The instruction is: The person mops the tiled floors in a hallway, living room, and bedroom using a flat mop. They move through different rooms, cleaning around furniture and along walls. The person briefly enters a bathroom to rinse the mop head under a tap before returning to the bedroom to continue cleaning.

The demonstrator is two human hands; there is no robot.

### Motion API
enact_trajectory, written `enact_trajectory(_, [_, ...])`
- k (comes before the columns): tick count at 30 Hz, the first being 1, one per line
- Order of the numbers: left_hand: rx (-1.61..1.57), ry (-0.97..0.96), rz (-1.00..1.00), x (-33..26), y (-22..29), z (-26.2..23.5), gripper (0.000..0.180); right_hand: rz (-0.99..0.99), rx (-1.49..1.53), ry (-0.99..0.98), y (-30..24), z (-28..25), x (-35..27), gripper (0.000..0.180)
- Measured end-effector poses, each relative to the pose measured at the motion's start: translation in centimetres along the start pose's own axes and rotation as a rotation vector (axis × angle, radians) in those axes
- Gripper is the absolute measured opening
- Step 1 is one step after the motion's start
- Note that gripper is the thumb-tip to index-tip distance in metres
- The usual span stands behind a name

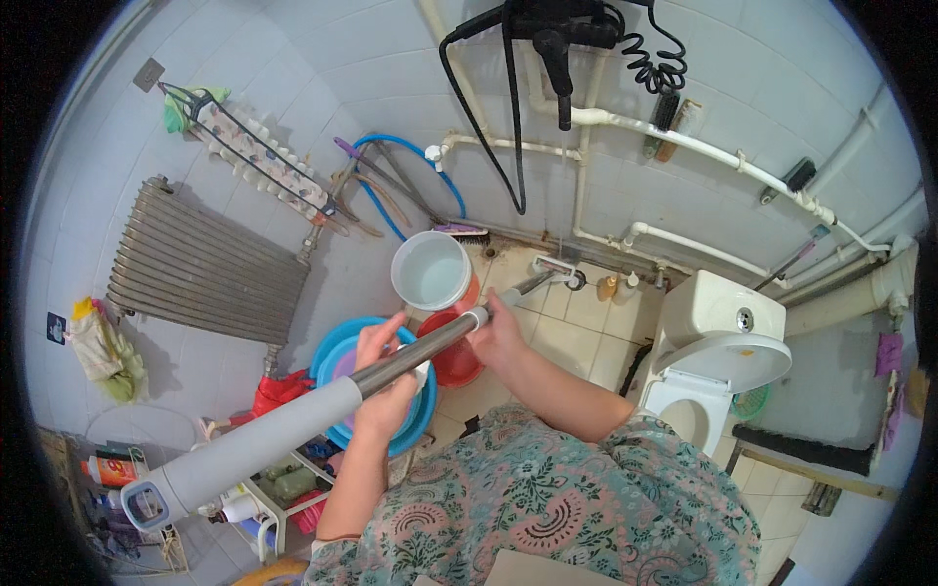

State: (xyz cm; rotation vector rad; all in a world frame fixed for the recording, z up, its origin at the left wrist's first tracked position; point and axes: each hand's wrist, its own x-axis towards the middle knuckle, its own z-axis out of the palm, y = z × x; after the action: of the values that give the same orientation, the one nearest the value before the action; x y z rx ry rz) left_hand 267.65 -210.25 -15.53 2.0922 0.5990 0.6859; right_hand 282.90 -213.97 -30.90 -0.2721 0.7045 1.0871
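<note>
A long mop (293,415) with a thick pale grey handle and a metal pole slants across the view. Its looped handle end is at the lower left, close to the camera. The small white mop head (555,267) is at the far end, by the wall's foot; whether it touches the floor I cannot tell. My left hand (384,391) is closed around the metal pole just above the thick handle. Further along, my right hand (496,330) grips the pole at its white collar. A white bucket (399,276) of cloudy water stands beyond my hands.
Below the pole are a red basin (454,363) and stacked blue basins (422,430). A toilet (723,305) with its lid raised stands at right. Soap bottles (625,288) are by the far wall. A radiator (210,259) hangs at left, above a cluttered shelf (293,488).
</note>
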Motion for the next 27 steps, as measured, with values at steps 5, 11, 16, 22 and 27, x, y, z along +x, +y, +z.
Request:
enact_trajectory(5, [-0.239, -0.07, -0.148, 0.8, 0.7, 1.6, 0.047, -0.087, 0.049, 0.065, -1.8, -1.7, 3.7, 0.029])
enact_trajectory(11, [-0.681, 0.344, -0.163, 0.6, -0.4, 1.6, 0.047, -0.075, 0.026, 0.043, -2.3, -0.9, 5.3, 0.023])
enact_trajectory(16, [-0.269, 0.232, 0.236, 1.1, 2.0, 0.9, 0.052, -0.055, 0.009, 0.058, -4.1, -2.4, 7.5, 0.019])
enact_trajectory(22, [-0.042, 0.087, 0.372, 3.8, 5.7, 0.3, 0.025, -0.063, 0.134, 0.138, -5.8, -0.6, 5.9, 0.015])
enact_trajectory(27, [-0.279, 0.03, 0.508, 5.0, 5.2, 2.4, 0.025, -0.236, -0.401, -0.143, -6.5, -5.8, 11.1, 0.01])
